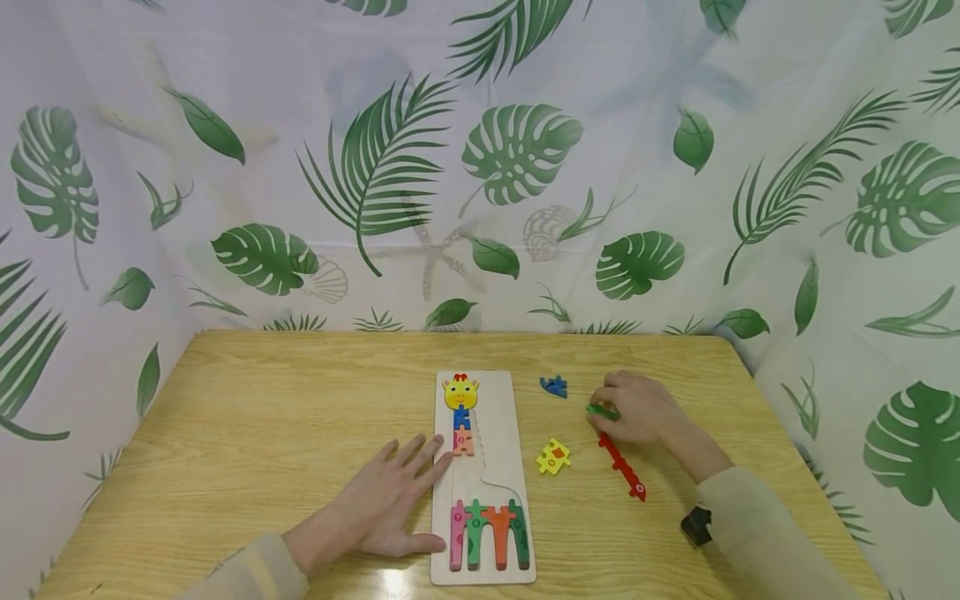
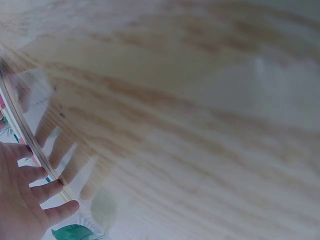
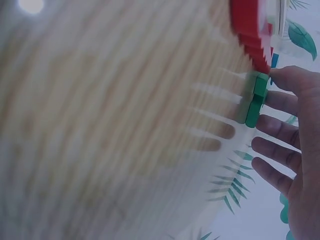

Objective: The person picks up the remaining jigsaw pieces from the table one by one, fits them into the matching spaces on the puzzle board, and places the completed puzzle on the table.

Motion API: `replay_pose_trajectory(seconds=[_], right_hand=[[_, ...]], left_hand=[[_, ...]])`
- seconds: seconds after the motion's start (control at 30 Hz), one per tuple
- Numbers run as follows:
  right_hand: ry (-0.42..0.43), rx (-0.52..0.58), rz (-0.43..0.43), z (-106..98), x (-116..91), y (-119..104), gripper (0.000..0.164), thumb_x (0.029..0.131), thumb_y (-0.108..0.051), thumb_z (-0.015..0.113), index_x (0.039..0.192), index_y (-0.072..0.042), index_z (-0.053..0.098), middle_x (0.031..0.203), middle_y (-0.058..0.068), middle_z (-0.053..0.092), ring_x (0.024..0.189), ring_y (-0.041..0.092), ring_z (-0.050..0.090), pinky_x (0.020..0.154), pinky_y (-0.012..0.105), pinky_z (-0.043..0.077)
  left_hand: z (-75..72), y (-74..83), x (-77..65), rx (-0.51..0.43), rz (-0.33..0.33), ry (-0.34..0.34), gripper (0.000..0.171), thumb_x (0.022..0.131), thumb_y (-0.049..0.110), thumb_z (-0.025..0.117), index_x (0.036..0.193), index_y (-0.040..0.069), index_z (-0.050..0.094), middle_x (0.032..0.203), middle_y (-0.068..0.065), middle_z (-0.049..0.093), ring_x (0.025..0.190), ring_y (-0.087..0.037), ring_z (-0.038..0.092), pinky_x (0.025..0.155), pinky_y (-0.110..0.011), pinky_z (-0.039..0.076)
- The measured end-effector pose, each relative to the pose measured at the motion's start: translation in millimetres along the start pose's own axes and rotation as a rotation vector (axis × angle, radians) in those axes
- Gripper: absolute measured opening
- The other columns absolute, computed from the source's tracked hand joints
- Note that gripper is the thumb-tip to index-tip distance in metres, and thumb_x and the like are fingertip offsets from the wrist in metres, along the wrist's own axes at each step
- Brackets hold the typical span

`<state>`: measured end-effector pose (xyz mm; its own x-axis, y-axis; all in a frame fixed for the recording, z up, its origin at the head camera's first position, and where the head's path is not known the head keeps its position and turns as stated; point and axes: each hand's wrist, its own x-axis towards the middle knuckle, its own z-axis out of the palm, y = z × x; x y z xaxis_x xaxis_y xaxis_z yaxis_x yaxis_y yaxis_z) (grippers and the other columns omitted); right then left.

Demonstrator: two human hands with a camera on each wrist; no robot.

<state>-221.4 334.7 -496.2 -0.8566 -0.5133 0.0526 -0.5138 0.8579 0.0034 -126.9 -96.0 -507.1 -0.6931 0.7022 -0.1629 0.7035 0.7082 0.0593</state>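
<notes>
Right hand [image 1: 636,408] pinches a green piece [image 1: 603,412]; left hand [image 1: 392,502], fingers spread, touches the board [image 1: 501,433].

Wood-grain table [image 1: 300,392], puzzle board [image 1: 498,433], loose pieces [image 1: 553,457]

board [image 1: 497,425]: 1 | puzzle pieces [image 1: 554,457]: 11 | hands [image 1: 392,504] [image 1: 641,408]: 2 | table [image 1: 300,400]: 1

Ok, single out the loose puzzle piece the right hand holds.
The small green puzzle piece, pinched in the right hand. The notched blue piece, orange-marked yellow piece and long red strip lie on the wooden table.
</notes>
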Motion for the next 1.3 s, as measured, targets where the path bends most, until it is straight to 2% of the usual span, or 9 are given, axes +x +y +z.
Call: replay_pose_trajectory(seconds=[0.3,0.6,0.8,1.13,1.23,1.3], right_hand=[[-0.011,0.023,0.026,2.0,0.4,6.4,0.025,0.094,-0.044,0.075,0.102,-0.021,0.08,0.089,-0.005,0.064,0.077,0.009,0.054,0.064,0.029,0.048],[0.017,0.028,0.044,4.5,-1.9,10.3,0.026,0.093,-0.046,0.077,0.098,-0.02,0.08,0.084,-0.007,0.062,0.075,0.008,0.054,0.064,0.029,0.05],[0.02,0.029,0.067,4.4,-2.7,11.5,0.027,0.093,-0.047,0.076,0.096,-0.02,0.078,0.083,-0.006,0.061,0.075,0.01,0.056,0.065,0.033,0.052],[0.005,0.016,0.082,9.4,-4.4,19.4,0.032,0.095,-0.053,0.072,0.097,-0.021,0.077,0.081,-0.008,0.06,0.071,0.007,0.051,0.061,0.029,0.047],[0.012,0.024,0.089,8.7,-5.9,19.6,0.035,0.095,-0.055,0.071,0.101,-0.021,0.077,0.084,-0.007,0.063,0.073,0.01,0.055,0.062,0.031,0.05],[0.022,0.027,0.091,7.9,-7.4,19.7,0.037,0.095,-0.055,0.071,0.104,-0.02,0.077,0.091,-0.003,0.068,0.08,0.014,0.061,0.067,0.036,0.055]], left_hand=[[-1.5,0.5,-0.2,-0.019,-0.001,-0.01,0.11,0.089,0.091,0.038,0.169,0.017,0.026,0.177,-0.011,0.025,0.161,-0.037,0.034,0.126,-0.059,0.038],[-2.7,0.6,-0.5,-0.049,-0.007,-0.028,0.109,0.089,0.09,0.039,0.169,0.017,0.025,0.178,-0.011,0.023,0.162,-0.037,0.031,0.127,-0.059,0.036],[-2.0,0.6,-0.8,-0.039,-0.003,-0.014,0.109,0.089,0.09,0.039,0.169,0.017,0.026,0.177,-0.011,0.024,0.161,-0.036,0.033,0.127,-0.059,0.037],[-0.1,0.8,1.2,-0.006,-0.007,-0.011,0.11,0.088,0.092,0.039,0.169,0.018,0.027,0.177,-0.012,0.026,0.16,-0.036,0.035,0.125,-0.059,0.039],[0.3,0.8,1.4,-0.005,-0.008,-0.012,0.11,0.088,0.092,0.039,0.169,0.018,0.027,0.177,-0.012,0.026,0.16,-0.036,0.036,0.125,-0.059,0.039],[0.3,0.7,1.3,-0.004,-0.007,-0.009,0.11,0.088,0.092,0.039,0.169,0.018,0.027,0.177,-0.012,0.026,0.16,-0.036,0.036,0.125,-0.059,0.039]])
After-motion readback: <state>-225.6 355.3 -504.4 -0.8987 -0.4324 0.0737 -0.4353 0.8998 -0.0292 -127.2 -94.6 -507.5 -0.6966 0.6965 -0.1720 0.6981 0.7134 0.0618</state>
